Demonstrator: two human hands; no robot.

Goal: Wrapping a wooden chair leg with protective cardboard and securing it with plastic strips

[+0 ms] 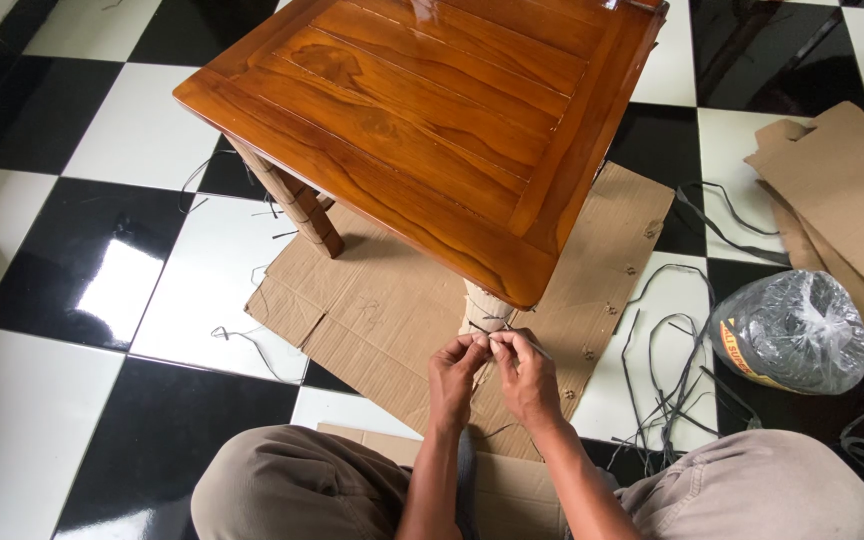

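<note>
The fingertips of the left hand (pixel 455 368) and the right hand (pixel 522 368) meet in front of the person, each pinching a thin dark strap (pixel 501 325) that runs around the wrapped table leg (pixel 482 310) nearest them; the strap is too thin to follow along its whole length. That leg, covered in pale cardboard wrap, is one of two wrapped legs in view, the other (pixel 297 200) standing farther off to the left under the polished wooden table (pixel 432 120). The one table stands on a flattened cardboard sheet (pixel 372 310) spread over the black-and-white tiled floor (pixel 72 330). To the right, a loose tangle of dark straps (pixel 667 370) lies on the tiles beside one plastic-wrapped roll (pixel 797 330), and a stack of folded cardboard pieces (pixel 852 190) lies beyond it. The person's two knees, in tan trousers, frame the bottom of the view.
</note>
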